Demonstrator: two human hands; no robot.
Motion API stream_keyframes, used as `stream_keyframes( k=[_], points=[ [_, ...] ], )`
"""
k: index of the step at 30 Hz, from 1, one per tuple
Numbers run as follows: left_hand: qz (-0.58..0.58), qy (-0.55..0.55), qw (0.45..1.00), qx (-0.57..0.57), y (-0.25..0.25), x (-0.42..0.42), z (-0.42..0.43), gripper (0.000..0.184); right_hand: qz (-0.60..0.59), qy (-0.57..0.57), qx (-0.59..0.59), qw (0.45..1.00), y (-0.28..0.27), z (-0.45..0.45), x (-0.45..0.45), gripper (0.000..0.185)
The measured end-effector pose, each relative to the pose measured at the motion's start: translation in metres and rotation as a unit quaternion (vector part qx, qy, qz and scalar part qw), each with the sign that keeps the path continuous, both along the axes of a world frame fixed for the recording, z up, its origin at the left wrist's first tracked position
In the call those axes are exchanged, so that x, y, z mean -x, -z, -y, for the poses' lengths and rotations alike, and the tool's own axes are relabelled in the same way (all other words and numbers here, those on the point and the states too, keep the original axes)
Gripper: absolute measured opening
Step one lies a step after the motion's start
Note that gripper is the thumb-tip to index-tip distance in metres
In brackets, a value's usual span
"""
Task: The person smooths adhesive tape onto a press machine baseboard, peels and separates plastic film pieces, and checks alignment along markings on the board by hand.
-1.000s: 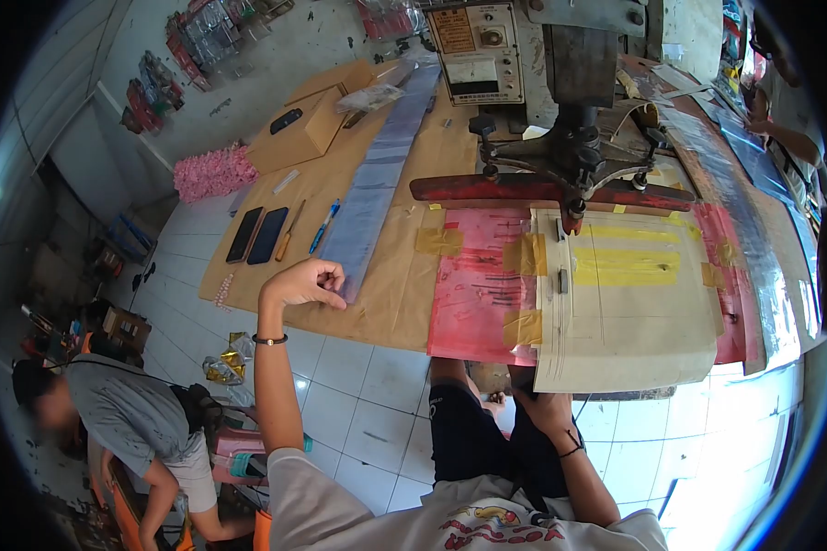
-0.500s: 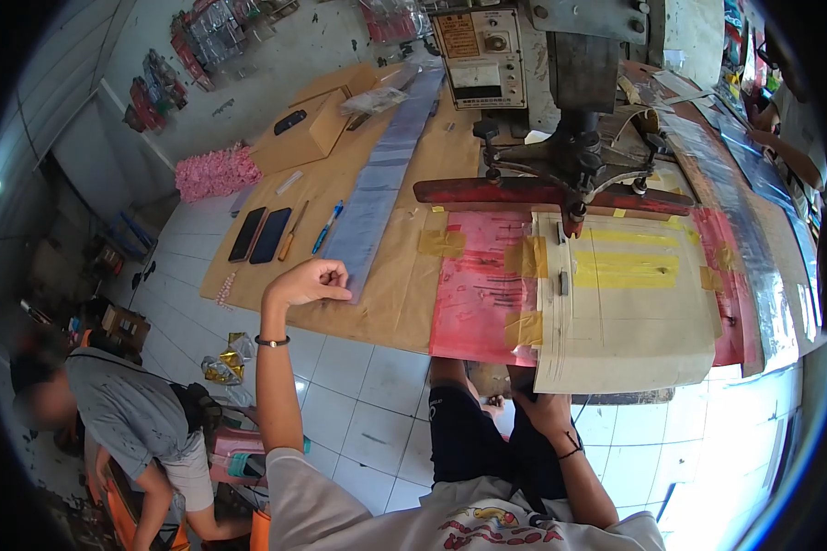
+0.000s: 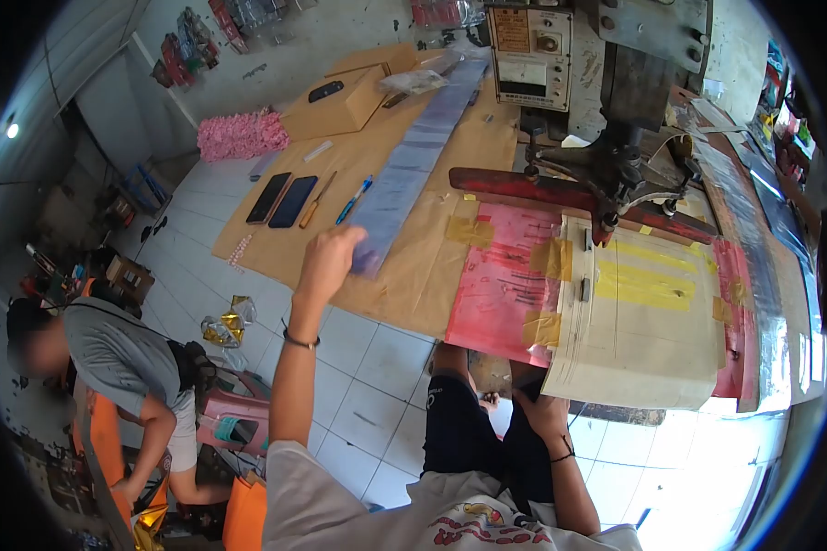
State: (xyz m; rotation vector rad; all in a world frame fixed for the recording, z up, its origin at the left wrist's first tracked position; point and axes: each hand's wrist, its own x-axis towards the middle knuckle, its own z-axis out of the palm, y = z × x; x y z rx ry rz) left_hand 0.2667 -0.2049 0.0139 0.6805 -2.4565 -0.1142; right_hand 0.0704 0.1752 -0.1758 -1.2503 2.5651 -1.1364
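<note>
My left hand (image 3: 329, 264) is closed in a pinch at the near end of a long strip of bluish clear plastic sheet (image 3: 402, 173). The strip runs up the brown-covered table (image 3: 413, 298) towards the wall, and its near end looks blurred and slightly raised by my fingers. My right hand (image 3: 547, 418) lies on my dark-clad thigh below the press, fingers stretched out, with nothing in it. Above that hand, a beige board (image 3: 652, 344) is taped over a red sheet (image 3: 501, 298) on the press bed.
A press head with a red bar (image 3: 501, 186) hangs over the board. Two phones (image 3: 292, 202), an orange-handled tool (image 3: 317, 202) and a blue pen (image 3: 355, 200) lie left of the strip. Behind stand a cardboard box (image 3: 335, 115) and a pink bundle (image 3: 241, 136). Another person (image 3: 124, 354) bends at lower left.
My left hand has turned, and the strip's near end has shifted and lifted a little with it. The whole view has moved slightly. My right hand stays on the thigh.
</note>
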Motion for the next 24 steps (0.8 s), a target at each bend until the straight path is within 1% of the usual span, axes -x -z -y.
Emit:
stream_keyframes(
  k=[1,3,6,9,12,15,16,17,18,19,21,22,24],
  points=[
    [0.01,-0.02,1.0,-0.011,-0.006,0.003,0.006,0.014,0.022,-0.006,-0.016,1.0,0.003,0.0,0.001,0.07],
    [-0.017,0.027,0.998,-0.058,-0.017,0.008,0.03,0.015,0.065,-0.02,-0.051,0.996,0.01,-0.002,0.004,0.087],
    [0.009,0.02,1.0,-0.02,-0.022,0.023,0.058,0.023,0.002,0.002,-0.004,1.0,-0.003,-0.001,-0.001,0.061],
    [0.141,-0.043,0.981,-0.129,-0.017,0.034,0.056,0.043,-0.011,-0.002,0.005,1.0,0.003,-0.003,0.002,0.059],
    [0.12,-0.003,0.97,-0.212,-0.005,0.035,0.061,0.062,-0.001,-0.002,0.009,1.0,0.004,-0.004,0.004,0.056],
    [0.124,0.058,0.955,-0.262,-0.006,0.034,0.069,0.06,0.031,-0.008,-0.023,0.999,0.004,-0.005,0.007,0.052],
    [0.131,0.037,0.948,-0.286,-0.013,0.036,0.066,0.054,0.03,-0.007,-0.022,0.999,0.002,-0.005,0.007,0.052],
    [0.096,0.03,0.953,-0.288,-0.012,0.037,0.071,0.052,0.029,-0.006,-0.019,0.999,0.0,-0.003,0.006,0.051],
    [0.06,0.023,0.956,-0.287,-0.013,0.037,0.075,0.05,0.028,-0.006,-0.015,0.999,-0.002,-0.002,0.007,0.05],
    [0.024,0.016,0.958,-0.286,-0.015,0.039,0.081,0.048,0.054,-0.005,-0.025,0.998,-0.002,0.0,0.007,0.055],
    [0.021,-0.032,0.991,-0.127,-0.026,0.042,0.085,0.044,0.107,-0.003,-0.047,0.993,-0.004,0.002,0.007,0.066],
    [0.017,-0.056,0.997,-0.047,-0.037,0.044,0.082,0.043,0.108,-0.005,-0.046,0.993,-0.001,0.003,0.007,0.067],
    [-0.01,-0.095,0.995,-0.02,-0.064,0.057,0.08,0.043,0.106,-0.011,-0.044,0.993,0.006,0.005,0.007,0.068]
  ],
)
